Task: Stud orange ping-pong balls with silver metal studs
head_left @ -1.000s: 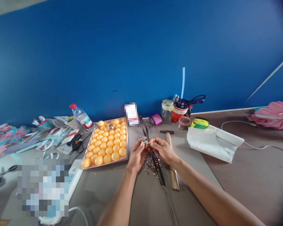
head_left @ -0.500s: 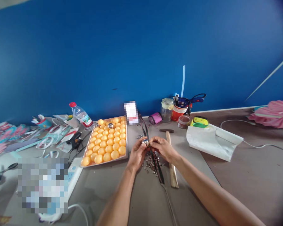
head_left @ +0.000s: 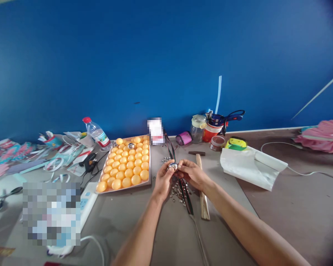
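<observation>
both hands meet on one small silvery ball (head_left: 172,166): left hand (head_left: 161,181) cups it, right hand (head_left: 193,173) pinches it from the opposite side. it sits dead centre between their closed fingertips, loose studs (head_left: 178,194) on the counter (head_left: 172,232) just beneath, tray (head_left: 127,188) of orange balls beyond the left hand.

Arms, head view: both bare to the hands.
Left hand (head_left: 163,179) and right hand (head_left: 192,173) uncovered; both forearms likewise, slender, bare down to the view's lower edge. Finer detail too small to tell.
</observation>
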The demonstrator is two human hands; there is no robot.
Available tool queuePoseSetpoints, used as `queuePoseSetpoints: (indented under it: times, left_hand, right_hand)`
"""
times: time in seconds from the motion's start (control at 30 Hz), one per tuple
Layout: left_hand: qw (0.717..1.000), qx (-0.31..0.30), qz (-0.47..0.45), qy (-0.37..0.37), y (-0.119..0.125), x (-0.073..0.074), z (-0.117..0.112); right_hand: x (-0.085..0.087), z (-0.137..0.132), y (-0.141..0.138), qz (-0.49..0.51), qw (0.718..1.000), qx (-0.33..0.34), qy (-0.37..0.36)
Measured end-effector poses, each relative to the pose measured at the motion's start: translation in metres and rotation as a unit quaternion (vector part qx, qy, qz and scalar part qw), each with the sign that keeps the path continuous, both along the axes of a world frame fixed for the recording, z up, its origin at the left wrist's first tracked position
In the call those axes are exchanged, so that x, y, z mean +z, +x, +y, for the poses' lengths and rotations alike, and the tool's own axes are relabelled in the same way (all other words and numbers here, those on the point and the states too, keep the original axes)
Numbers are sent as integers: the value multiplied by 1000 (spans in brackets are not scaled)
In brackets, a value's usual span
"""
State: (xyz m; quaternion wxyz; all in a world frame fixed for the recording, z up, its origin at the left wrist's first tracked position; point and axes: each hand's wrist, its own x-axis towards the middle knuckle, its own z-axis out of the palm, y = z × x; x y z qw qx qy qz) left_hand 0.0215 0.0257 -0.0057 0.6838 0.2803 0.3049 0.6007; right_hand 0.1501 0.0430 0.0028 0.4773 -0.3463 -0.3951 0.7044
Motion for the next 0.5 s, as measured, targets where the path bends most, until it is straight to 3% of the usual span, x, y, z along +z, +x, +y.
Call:
queuePoseSetpoints:
  times: [0.07,0.13,0.23,0.3,0.37,0.43,0.5]
  left_hand:
    - [1000,-1,-11,12,0,2,1]
    - [999,12,-31,5,-3,4,2]
    - [998,20,-64,-8,-8,5,6]
    - [997,20,-77,-11,-11,4,7]
    - [995,20,-92,-12,-13,5,8]
    - [994,24,-107,-12,-14,5,9]
    - [993,28,-115,-18,-14,5,9]
  right_hand:
    - [-3,3,3,-50,998,-24,36]
    - [-9,7,8,-184,974,-76,107]
    - [-19,10,14,-440,852,-138,250]
    - [-22,9,15,-564,767,-109,285]
    - [-22,6,13,-648,702,-58,288]
    - [-20,4,12,-683,671,-24,286]
    - [-19,3,11,-677,678,-11,287]
